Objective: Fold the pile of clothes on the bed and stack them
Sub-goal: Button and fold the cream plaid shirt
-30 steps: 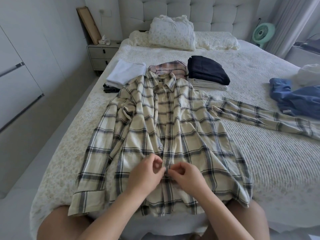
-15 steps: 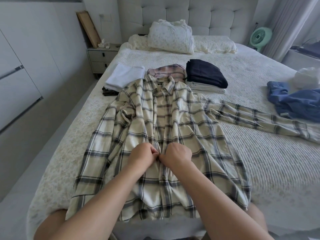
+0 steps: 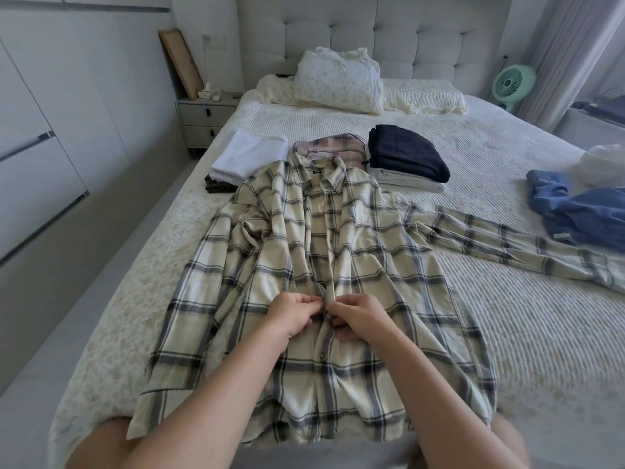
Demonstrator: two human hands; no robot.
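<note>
A cream plaid shirt (image 3: 372, 252) lies front up on the bed (image 3: 524, 326), collar away from me, one sleeve stretched out to the right. My left hand (image 3: 292, 314) and my right hand (image 3: 355, 316) meet at the shirt's button placket, about halfway down, each pinching an edge of the fabric there. Beyond the collar sit folded clothes: a white piece on a dark one (image 3: 250, 157), a pink plaid piece (image 3: 329, 147) and a navy piece on a white one (image 3: 406, 157). An unfolded blue garment (image 3: 581, 211) lies at the right.
Pillows (image 3: 338, 82) lean at the tufted headboard. A nightstand (image 3: 203, 118) stands left of the bed, a green fan (image 3: 512, 82) at the back right. A white bundle (image 3: 605, 164) lies at the right edge. White cupboards line the left wall.
Both hands have moved up the placket, away from me, from a lower button position to one nearer the shirt's middle. The camera has leaned in closer.
</note>
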